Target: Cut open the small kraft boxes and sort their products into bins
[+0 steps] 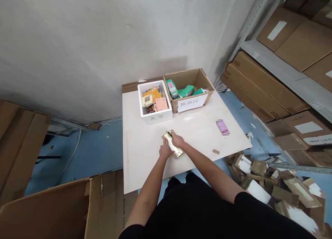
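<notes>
A small brown cardboard parcel [173, 144] with a shiny yellowish face lies on the white table [145, 145], near its front edge. My left hand [165, 151] presses on the parcel's left side with its fingers curled over it. My right hand [177, 140] grips the parcel's upper right part, fingers closed. A thin dark object sticks out at the parcel's top; I cannot make out what it is.
At the table's back stand a white foam box [155, 117] of small packets and a brown carton [193, 90] with green boxes. A pink object [222, 127] lies to the right. Opened parcels [280, 187] are piled on the floor right; shelves with cartons [285, 76] stand beyond, and a large carton [64, 208] sits at front left.
</notes>
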Demonstrator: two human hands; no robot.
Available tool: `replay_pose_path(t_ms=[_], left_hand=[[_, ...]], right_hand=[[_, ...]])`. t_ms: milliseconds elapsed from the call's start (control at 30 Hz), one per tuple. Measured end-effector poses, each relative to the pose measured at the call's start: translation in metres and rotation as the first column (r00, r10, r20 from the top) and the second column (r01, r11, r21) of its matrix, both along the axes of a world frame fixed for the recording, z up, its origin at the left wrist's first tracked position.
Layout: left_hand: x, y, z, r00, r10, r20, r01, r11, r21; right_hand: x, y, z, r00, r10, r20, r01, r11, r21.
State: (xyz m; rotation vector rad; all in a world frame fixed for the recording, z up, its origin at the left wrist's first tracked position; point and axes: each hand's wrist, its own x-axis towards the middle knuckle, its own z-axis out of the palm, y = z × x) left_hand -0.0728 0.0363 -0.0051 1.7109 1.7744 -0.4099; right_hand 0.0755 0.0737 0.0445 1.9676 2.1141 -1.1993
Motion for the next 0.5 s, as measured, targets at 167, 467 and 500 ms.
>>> replay_pose_path(t_ms=[167,467,500], left_hand=[[0.001,-0.002,0.006,1.0,-0.01,0.019,0.009,1.0,0.015],[-0.003,-0.004,0.017,0.998,-0.06,0.018,0.058,0.996,0.07],[-0.004,-0.004,0.016,0.998,-0.066,0.02,0.064,0.995,0.075]], right_hand=[[-0.01,-0.002,0.006,0.992,0.039,0.123,-0.033,0.998,-0.048],[-0.006,-0.048,0.014,0.95,0.116,0.289,-0.088,0.99,-0.107],[-0.002,-0.059,0.015,0.95,0.113,0.29,-0.083,0.99,-0.114]])
